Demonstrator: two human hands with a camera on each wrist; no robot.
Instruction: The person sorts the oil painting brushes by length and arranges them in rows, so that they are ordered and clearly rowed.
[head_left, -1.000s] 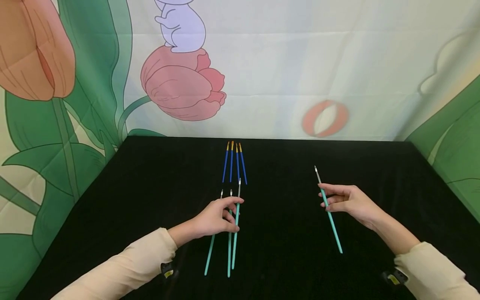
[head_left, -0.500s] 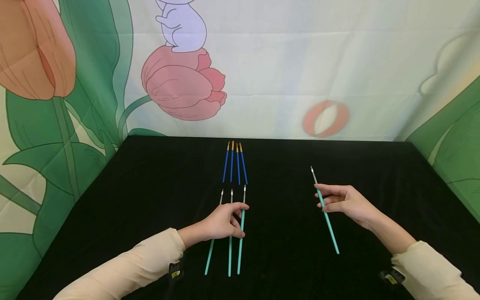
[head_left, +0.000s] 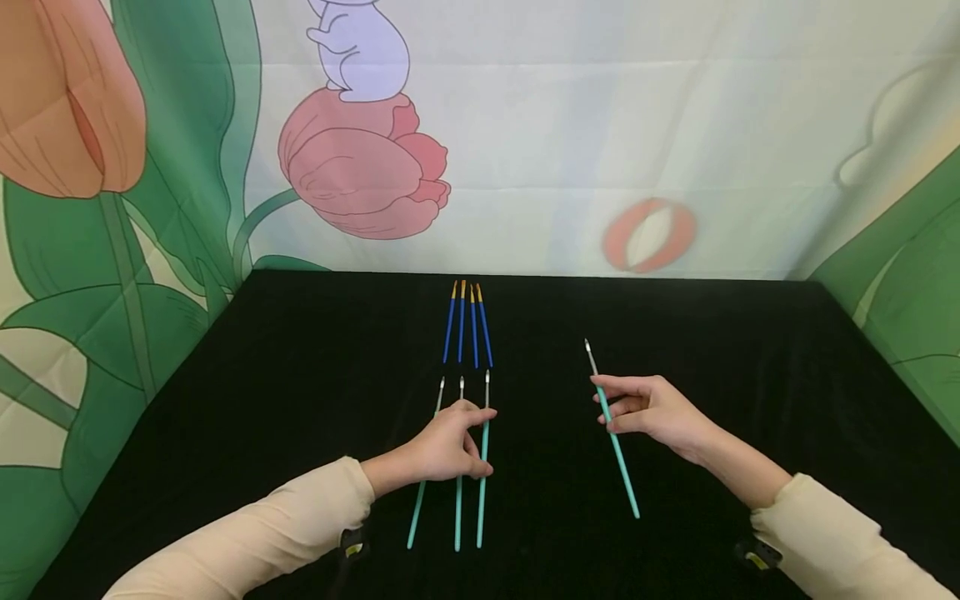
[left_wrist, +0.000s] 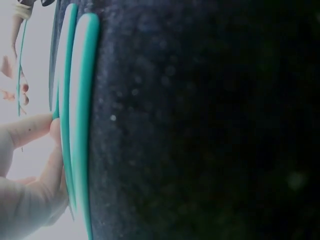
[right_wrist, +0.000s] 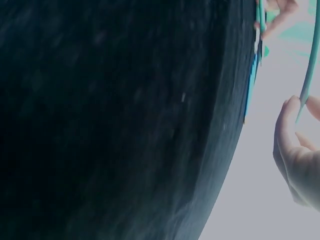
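Note:
Three teal-handled paintbrushes lie side by side in the front middle of the head view, pale tips pointing away. My left hand (head_left: 442, 443) reaches over two of them and pinches the rightmost teal paintbrush (head_left: 482, 500) between thumb and fingers. The left wrist view shows this pinch beside two thick teal handles (left_wrist: 84, 75). Further right, my right hand (head_left: 660, 412) holds another teal paintbrush (head_left: 624, 471) between thumb and fingers, its tip tilted up and to the left. In the right wrist view that brush's handle (right_wrist: 311, 65) appears above the cloth.
Several blue paintbrushes (head_left: 461, 329) with yellow ferrules lie in a row behind the teal ones. A black cloth (head_left: 300, 358) covers the table. Behind its far edge hangs a printed curtain (head_left: 525, 167).
My left hand has moved slightly right and toward me, bringing its brush into line right of the other two. My right hand has carried its brush leftward.

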